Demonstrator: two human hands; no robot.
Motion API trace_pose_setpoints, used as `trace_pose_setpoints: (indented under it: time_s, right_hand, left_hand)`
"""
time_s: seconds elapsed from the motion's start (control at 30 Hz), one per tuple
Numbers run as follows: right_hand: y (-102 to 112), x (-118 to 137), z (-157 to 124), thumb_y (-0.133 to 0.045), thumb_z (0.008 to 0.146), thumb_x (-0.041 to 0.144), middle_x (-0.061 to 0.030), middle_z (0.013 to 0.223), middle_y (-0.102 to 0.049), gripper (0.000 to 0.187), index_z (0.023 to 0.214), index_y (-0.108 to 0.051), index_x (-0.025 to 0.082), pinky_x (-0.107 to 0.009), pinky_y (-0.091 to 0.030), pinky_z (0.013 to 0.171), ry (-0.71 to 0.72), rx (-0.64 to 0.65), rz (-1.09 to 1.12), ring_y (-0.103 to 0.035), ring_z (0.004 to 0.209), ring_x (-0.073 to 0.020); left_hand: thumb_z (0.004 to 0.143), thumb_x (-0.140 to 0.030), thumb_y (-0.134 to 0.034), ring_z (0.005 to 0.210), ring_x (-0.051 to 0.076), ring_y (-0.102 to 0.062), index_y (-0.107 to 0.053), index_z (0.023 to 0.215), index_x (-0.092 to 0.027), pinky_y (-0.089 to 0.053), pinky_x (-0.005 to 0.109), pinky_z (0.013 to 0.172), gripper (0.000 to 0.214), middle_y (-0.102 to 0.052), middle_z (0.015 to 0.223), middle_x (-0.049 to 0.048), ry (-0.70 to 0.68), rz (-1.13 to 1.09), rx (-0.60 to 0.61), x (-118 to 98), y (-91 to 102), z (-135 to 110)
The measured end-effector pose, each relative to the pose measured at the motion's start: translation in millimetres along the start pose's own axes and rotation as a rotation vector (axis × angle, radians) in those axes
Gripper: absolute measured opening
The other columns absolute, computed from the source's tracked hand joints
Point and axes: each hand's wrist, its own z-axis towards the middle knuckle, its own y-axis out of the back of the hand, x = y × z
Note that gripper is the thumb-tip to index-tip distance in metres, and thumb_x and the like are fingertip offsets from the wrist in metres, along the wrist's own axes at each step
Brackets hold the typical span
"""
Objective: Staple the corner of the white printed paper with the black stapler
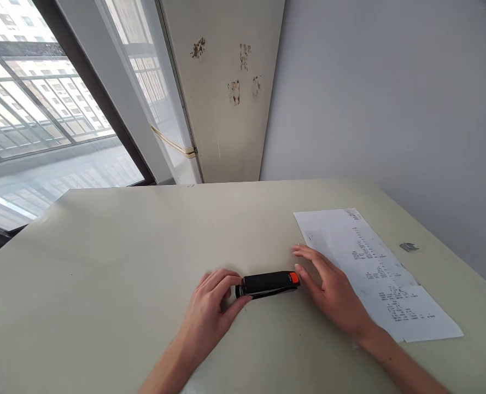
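Note:
A black stapler [269, 282] with an orange tip lies across the table in front of me. My left hand [210, 306] grips its left end between thumb and fingers. My right hand [333, 290] is beside the orange tip, fingers apart and holding nothing; its thumb is very close to that end, and I cannot tell whether it touches. Under and beyond the right hand, a printed sheet of paper [333, 227] lies flat, its left part covered by the hand and forearm.
The pale table [123, 262] reaches back to a fridge [226, 137] with brown worn patches. Some small grey metallic pieces [409, 247] lie near the right edge, along the wall [382, 98]. A glass window [62, 104] with a railing outside is at left.

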Motion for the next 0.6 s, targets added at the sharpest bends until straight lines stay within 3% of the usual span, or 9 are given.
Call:
trace_pose_setpoints:
  time_s: [0.1, 0.17, 0.23, 0.3, 0.43, 0.6]
  right_hand:
    - [5, 7, -1, -0.046, 0.108, 0.051, -0.0026, 0.150, -0.062, 0.034, 0.133, -0.061, 0.034, -0.041, -0.064, 0.084, -0.014, -0.026, 0.056, -0.058, 0.138, -0.0303]
    - [9, 13, -3, -0.046, 0.107, 0.052, -0.0038, 0.146, -0.065, 0.036, 0.133, -0.062, 0.034, -0.035, -0.061, 0.062, -0.050, 0.011, 0.098, -0.071, 0.115, -0.0292]
    - [11, 19, -4, -0.046, 0.107, 0.053, -0.0050, 0.140, -0.069, 0.037, 0.131, -0.065, 0.033, -0.033, -0.054, 0.051, -0.077, 0.068, 0.135, -0.075, 0.088, -0.0245]
    - [11, 23, -5, -0.044, 0.108, 0.053, -0.0057, 0.133, -0.073, 0.037, 0.128, -0.066, 0.031, -0.031, -0.052, 0.052, -0.063, 0.101, 0.167, -0.074, 0.084, -0.0230]
    - [6, 25, -7, -0.043, 0.109, 0.050, -0.0063, 0.126, -0.075, 0.035, 0.126, -0.066, 0.030, -0.030, -0.057, 0.067, -0.010, 0.132, 0.223, -0.071, 0.105, -0.0246]
    - [1, 23, -6, -0.040, 0.110, 0.048, -0.0048, 0.117, -0.074, 0.035, 0.121, -0.066, 0.029, -0.033, -0.056, 0.086, 0.005, 0.154, 0.228, -0.069, 0.098, -0.0217]
  left_hand:
    - [0.101, -0.042, -0.063, 0.078, 0.018, -0.059, -0.065, 0.103, -0.026, -0.049, 0.033, 0.079, 0.017, -0.071, 0.099, 0.0011, 0.005, -0.007, 0.004, 0, 0.0, 0]
    - [0.101, -0.042, -0.063, 0.078, 0.018, -0.060, -0.065, 0.103, -0.025, -0.050, 0.033, 0.079, 0.017, -0.071, 0.098, 0.0012, 0.007, -0.008, 0.001, 0, -0.4, -1]
    - [0.101, -0.042, -0.063, 0.078, 0.018, -0.060, -0.065, 0.103, -0.026, -0.049, 0.033, 0.079, 0.017, -0.071, 0.099, 0.0013, 0.007, -0.006, 0.003, 1, -1.0, -1]
    - [0.101, -0.042, -0.063, 0.079, 0.018, -0.060, -0.065, 0.103, -0.026, -0.049, 0.033, 0.079, 0.016, -0.070, 0.099, 0.0012, 0.005, -0.002, 0.008, 2, -1.6, -1]
    - [0.101, -0.042, -0.062, 0.079, 0.018, -0.060, -0.065, 0.102, -0.026, -0.049, 0.033, 0.079, 0.016, -0.069, 0.097, 0.0005, 0.001, 0.013, 0.017, 3, -1.9, 0]
    - [0.102, -0.043, -0.062, 0.079, 0.018, -0.060, -0.064, 0.104, -0.026, -0.049, 0.034, 0.082, 0.017, -0.069, 0.099, 0.0010, -0.006, 0.013, 0.020, 3, -1.5, 0]
